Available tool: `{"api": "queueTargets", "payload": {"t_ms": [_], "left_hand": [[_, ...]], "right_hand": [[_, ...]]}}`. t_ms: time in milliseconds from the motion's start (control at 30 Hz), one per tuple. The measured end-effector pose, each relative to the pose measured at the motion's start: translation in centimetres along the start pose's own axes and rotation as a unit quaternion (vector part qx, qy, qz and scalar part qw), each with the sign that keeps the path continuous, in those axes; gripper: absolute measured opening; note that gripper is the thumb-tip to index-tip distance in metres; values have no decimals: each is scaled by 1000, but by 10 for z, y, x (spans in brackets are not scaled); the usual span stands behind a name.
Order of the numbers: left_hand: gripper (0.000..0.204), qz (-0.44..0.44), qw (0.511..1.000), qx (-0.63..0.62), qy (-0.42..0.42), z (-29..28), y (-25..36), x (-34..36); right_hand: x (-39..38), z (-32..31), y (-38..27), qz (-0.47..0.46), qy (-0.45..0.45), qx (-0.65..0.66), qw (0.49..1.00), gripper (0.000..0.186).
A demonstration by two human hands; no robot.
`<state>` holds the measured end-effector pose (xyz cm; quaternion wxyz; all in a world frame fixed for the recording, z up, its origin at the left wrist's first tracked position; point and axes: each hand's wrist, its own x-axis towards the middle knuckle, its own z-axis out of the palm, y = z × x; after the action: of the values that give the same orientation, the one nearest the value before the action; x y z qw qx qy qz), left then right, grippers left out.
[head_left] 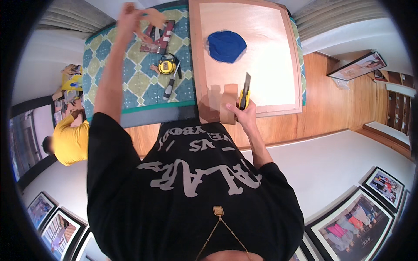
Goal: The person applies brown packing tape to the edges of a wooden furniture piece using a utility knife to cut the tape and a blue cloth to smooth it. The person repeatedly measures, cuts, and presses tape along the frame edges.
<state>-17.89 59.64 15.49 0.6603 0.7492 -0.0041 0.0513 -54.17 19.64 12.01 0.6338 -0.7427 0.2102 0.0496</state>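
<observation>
Brown tape roll (228, 108), yellow utility knife (244, 95): gripping both in right hand (246, 115) over bordered panel (267, 56); pinching blurred tape strip (156, 17) in left hand (128, 21) above quilt (139, 85).

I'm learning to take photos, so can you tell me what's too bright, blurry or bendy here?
In the head view, glare whitens the board's right part; there too, the left hand is smeared, probably by motion, while the right hand and utility knife look sharper; same view, the wide lens bends the room toward a dark, curved rim.
</observation>
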Motion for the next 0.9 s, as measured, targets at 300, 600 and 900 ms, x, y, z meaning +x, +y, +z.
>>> {"api": "queueTargets", "payload": {"t_ms": [300,600,900], "left_hand": [[21,-20,935,-204,288,-40,-114,-122],[30,202,822,515,133,23,-105,-271],[26,-38,947,251,195,1,-130,-174]], "right_hand": [[16,-8,-9,-3,25,134,991,41],[23,-7,-6,5,58,142,988,39],[23,-8,-13,17,38,143,989,36]]}}
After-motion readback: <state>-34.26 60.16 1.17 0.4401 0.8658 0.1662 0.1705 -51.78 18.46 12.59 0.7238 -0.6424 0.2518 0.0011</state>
